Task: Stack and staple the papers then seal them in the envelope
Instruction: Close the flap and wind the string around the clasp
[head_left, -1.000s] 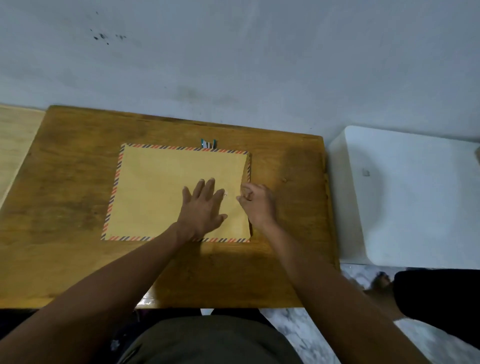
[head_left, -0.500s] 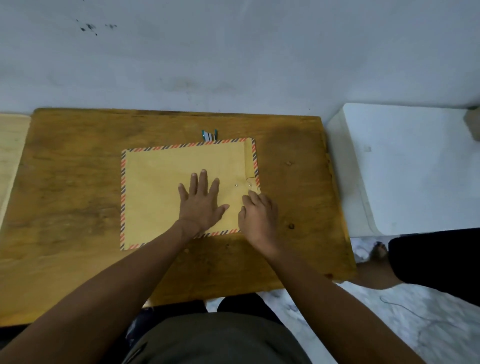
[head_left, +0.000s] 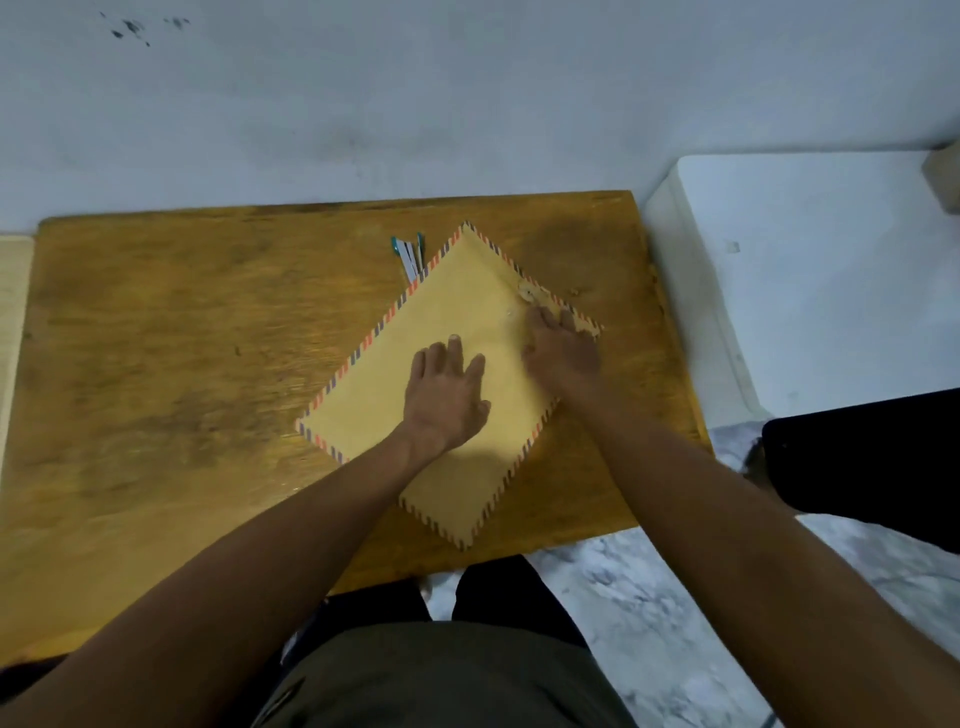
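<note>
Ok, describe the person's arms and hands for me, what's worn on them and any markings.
Both forearms are bare up to the picture's lower edge, so no sleeves show. The left hand and the right hand wear no gloves. No watch, bracelet or ring shows, though motion blur softens the right hand. No markings are visible on either arm.

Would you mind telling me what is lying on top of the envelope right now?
The left hand lies flat on the envelope; the right hand rests at its flap edge. What the right fingers do there is blurred, and any papers inside are hidden.
</note>
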